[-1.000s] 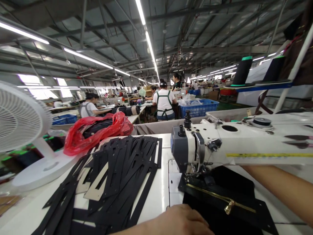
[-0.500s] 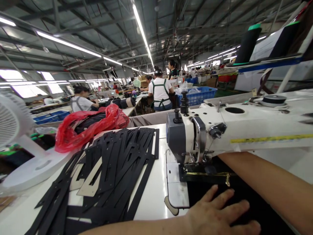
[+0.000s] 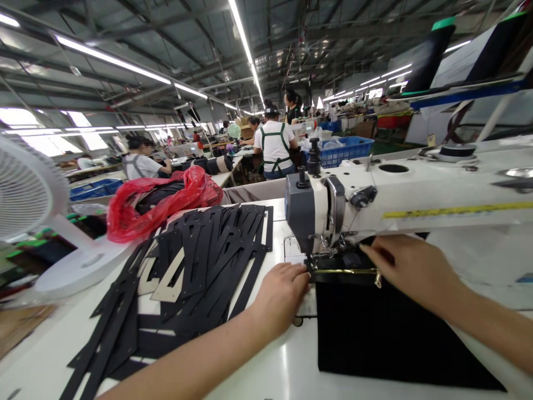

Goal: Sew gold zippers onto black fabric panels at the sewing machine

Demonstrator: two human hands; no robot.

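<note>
A black fabric panel (image 3: 387,333) with a gold metal zipper (image 3: 343,271) along its top lies on the sewing machine bed, its upper edge beneath the presser foot area. The zipper's slider (image 3: 378,279) hangs near the right end. My left hand (image 3: 283,294) is closed at the panel's upper left corner, close to the zipper's left end; its fingertips are partly hidden. Under the machine arm, my right hand (image 3: 410,269) is curled with thumb and finger together at the fabric's upper edge, right of the presser foot. The sewing machine head (image 3: 308,211) stands just behind the zipper.
Many flat black strips (image 3: 208,261) are piled left of the machine on the white table (image 3: 266,366). Beyond them lies a red plastic bag (image 3: 166,200) with dark pieces inside. A white fan (image 3: 70,261) stands at far left. Several people work farther back, near a blue crate (image 3: 345,151).
My left hand has moved from lying spread on the panel to its upper left corner and closed. My right hand has come into view from behind the machine arm. More of the panel shows.
</note>
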